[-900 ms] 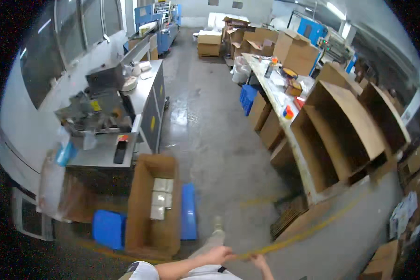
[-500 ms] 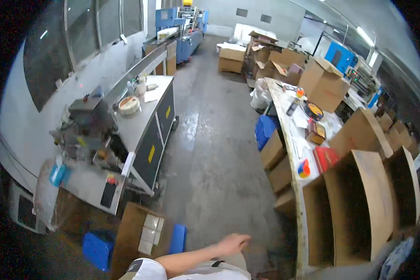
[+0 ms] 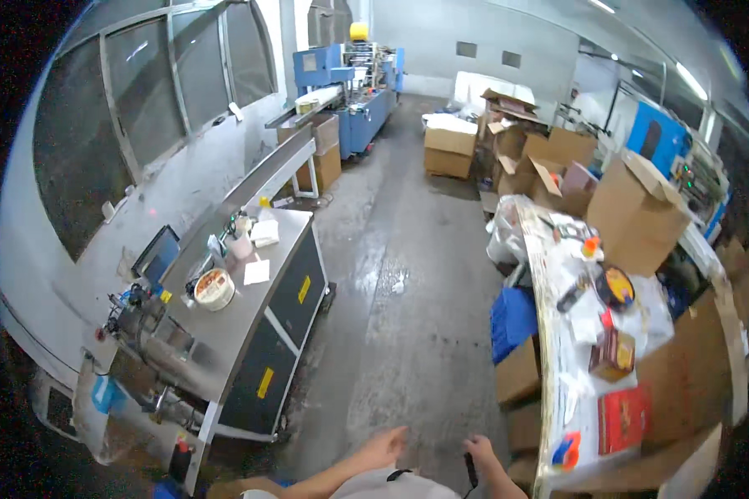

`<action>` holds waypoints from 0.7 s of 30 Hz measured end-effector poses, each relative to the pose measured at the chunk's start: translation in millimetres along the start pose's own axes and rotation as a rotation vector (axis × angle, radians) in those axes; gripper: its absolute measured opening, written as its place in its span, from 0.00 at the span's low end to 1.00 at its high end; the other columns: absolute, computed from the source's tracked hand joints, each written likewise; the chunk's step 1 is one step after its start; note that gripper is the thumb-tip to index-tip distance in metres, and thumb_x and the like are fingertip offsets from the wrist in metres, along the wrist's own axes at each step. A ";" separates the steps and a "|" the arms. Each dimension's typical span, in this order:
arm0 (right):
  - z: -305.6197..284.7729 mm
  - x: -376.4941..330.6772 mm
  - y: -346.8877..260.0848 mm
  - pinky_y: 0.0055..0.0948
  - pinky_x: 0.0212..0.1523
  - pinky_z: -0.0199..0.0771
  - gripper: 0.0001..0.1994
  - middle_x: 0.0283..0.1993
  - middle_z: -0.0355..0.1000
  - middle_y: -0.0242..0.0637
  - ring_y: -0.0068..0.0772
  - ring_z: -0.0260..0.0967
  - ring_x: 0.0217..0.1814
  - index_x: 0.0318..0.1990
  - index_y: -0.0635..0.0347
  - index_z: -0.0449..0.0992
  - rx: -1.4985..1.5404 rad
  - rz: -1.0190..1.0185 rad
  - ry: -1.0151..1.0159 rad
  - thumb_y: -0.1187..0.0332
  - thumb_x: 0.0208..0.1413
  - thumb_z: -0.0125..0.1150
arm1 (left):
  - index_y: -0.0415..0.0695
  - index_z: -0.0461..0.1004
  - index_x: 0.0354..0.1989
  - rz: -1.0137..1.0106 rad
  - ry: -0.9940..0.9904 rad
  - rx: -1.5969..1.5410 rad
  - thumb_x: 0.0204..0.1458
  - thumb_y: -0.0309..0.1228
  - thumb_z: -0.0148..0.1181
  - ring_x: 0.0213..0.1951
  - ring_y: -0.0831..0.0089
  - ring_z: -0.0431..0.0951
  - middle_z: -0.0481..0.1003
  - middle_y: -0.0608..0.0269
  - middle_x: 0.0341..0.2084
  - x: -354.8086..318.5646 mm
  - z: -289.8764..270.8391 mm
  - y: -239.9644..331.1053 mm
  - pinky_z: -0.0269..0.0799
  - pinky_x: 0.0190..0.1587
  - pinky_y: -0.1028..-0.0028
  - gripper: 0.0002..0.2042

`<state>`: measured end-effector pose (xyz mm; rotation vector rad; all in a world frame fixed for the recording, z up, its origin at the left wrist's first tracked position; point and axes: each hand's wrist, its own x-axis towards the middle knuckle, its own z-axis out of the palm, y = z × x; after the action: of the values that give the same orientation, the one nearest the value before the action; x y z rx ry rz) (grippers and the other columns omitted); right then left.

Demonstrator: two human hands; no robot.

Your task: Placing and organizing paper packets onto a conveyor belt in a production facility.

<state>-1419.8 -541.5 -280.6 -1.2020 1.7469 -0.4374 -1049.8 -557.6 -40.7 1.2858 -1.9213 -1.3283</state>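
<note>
- A grey concrete floor (image 3: 391,274) is running down the middle of the workshop, shining wetly in patches between the two work lines.
- A blue machine (image 3: 349,83) is standing at the far end on the left, with a long conveyor sloping from it toward the near bench.
- A grey metal workbench (image 3: 233,324) with dark front panels and yellow labels is sitting along the left wall; a round tin (image 3: 214,288), some papers and a small screen (image 3: 156,254) are lying on top of it.
- Brown cardboard boxes (image 3: 632,208) are piling up at the far right and behind, some open-flapped.
- A long white table (image 3: 558,349) is stretching along the right side, carrying a red flat box (image 3: 624,418), a dark brown box (image 3: 612,355), a round black dish (image 3: 615,287) and scattered wrappers.
- A blue crate (image 3: 514,320) is resting on the floor just beside the table's left edge, with open cartons near it.
- The person's left hand (image 3: 384,447) is coming in from the lower edge over the floor, its fingers looking loosely spread and holding nothing that can be seen.
- The right hand (image 3: 480,453) is sitting just to the right of it, near the table's near corner, the two hands close but apart.
- A thin dark strap-like object (image 3: 471,470) is hanging at the right hand, low in the centre of the picture; the fingers seem curled beside it, but whether they are grasping it cannot be told at this size.
</note>
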 end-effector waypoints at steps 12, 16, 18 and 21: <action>-65.7 293.9 -528.1 0.31 0.49 0.75 0.17 0.54 0.73 0.48 0.41 0.74 0.52 0.52 0.63 0.75 -0.142 -0.902 0.079 0.69 0.55 0.65 | 0.47 0.53 0.69 -0.464 -0.026 -1.003 0.63 0.44 0.53 0.53 0.67 0.74 0.72 0.55 0.54 435.8 -229.7 -72.7 0.69 0.58 0.66 0.30; -75.8 428.5 -585.6 0.33 0.45 0.76 0.16 0.48 0.74 0.46 0.44 0.75 0.46 0.50 0.62 0.72 0.106 -0.600 0.015 0.71 0.55 0.63 | 0.44 0.43 0.72 -0.338 -0.123 -1.042 0.64 0.45 0.51 0.55 0.67 0.73 0.71 0.56 0.54 582.2 -304.2 -71.6 0.71 0.57 0.65 0.35; -92.8 492.6 -626.4 0.31 0.42 0.75 0.12 0.44 0.74 0.43 0.38 0.74 0.40 0.47 0.63 0.74 0.089 -0.719 0.073 0.72 0.55 0.62 | 0.43 0.45 0.72 -0.284 -0.118 -0.922 0.63 0.45 0.52 0.54 0.69 0.73 0.72 0.56 0.53 647.7 -350.0 -68.5 0.73 0.54 0.67 0.35; -113.2 601.5 -660.4 0.28 0.38 0.72 0.09 0.35 0.74 0.39 0.27 0.70 0.35 0.43 0.65 0.75 0.128 -0.534 -0.098 0.70 0.58 0.59 | 0.35 0.51 0.69 -0.199 -0.125 -0.671 0.63 0.46 0.53 0.52 0.72 0.74 0.73 0.53 0.53 742.7 -403.5 -90.2 0.70 0.53 0.73 0.35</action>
<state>-1212.1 -1386.5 -49.5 -1.5643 1.2795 -0.7751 -1029.0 -1407.4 -44.3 1.0720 -1.2472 -1.9676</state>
